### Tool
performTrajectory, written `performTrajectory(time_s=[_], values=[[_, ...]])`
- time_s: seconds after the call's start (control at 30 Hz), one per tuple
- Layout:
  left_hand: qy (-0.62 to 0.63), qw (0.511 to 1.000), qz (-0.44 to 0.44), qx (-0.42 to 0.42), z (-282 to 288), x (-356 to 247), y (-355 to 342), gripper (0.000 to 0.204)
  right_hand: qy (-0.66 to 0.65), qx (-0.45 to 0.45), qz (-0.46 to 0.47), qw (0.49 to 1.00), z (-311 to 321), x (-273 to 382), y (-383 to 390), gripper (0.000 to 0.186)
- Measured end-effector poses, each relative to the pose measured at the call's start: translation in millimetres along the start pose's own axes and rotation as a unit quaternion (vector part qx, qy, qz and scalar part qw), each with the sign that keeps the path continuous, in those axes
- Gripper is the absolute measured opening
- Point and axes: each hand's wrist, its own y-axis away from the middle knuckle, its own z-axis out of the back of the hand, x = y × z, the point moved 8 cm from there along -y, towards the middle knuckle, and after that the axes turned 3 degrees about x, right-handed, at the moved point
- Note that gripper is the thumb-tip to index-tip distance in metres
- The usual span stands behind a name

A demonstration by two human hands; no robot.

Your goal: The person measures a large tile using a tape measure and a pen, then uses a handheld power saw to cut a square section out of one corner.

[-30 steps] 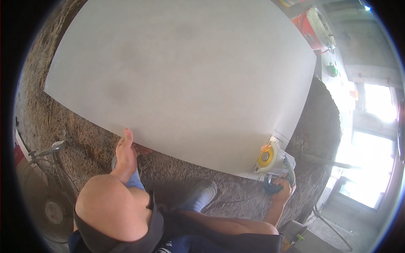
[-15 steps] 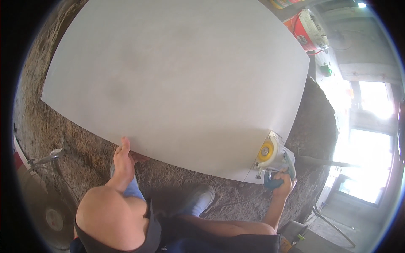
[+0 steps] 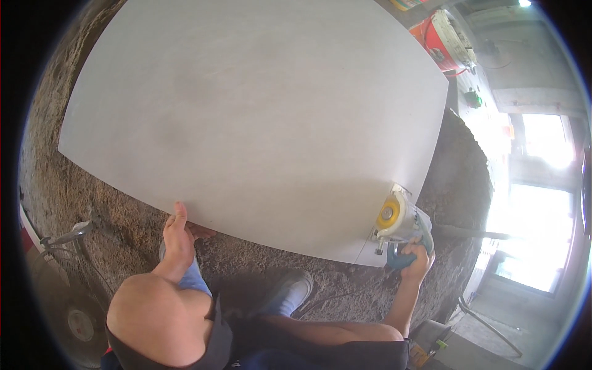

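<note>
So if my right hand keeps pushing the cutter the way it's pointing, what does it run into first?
Probably just more of the large pale grey slab. Your right hand holds the yellow-disc cutter at the slab's near right corner, aimed along its right edge. The surface ahead looks bare; the red bucket sits well beyond.

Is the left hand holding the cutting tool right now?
No, the left hand rests on the near edge of the large grey tile, while the right hand grips the handheld cutter.

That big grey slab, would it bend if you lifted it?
Probably not. The big grey slab lies flat with straight, sharp edges, so it looks stiff. Its breadth suggests heavy. It seems thin, so a corner might crack.
</note>
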Motion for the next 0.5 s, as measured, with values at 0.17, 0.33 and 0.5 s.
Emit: performTrajectory(time_s=[0.17, 0.33, 0.5], values=[[0.002, 1.0, 0.005, 0.027, 5.5, 6.5, -5.0, 0.056, 0.006, 0.008, 0.012, 1.0, -2.7, 6.4, -1.3, 0.022], [-0.003, 0.999, -0.001, 0.037, 5.6, 10.3, -4.6, 0.056, 0.003, 0.005, 0.016, 1.0, -1.7, 5.7, -1.5, 0.022], [-0.008, 0.999, -0.001, 0.033, 6.0, 11.4, -2.4, 0.057, 0.004, 0.015, 0.021, 1.0, 0.1, 2.9, -5.0, 0.021]])
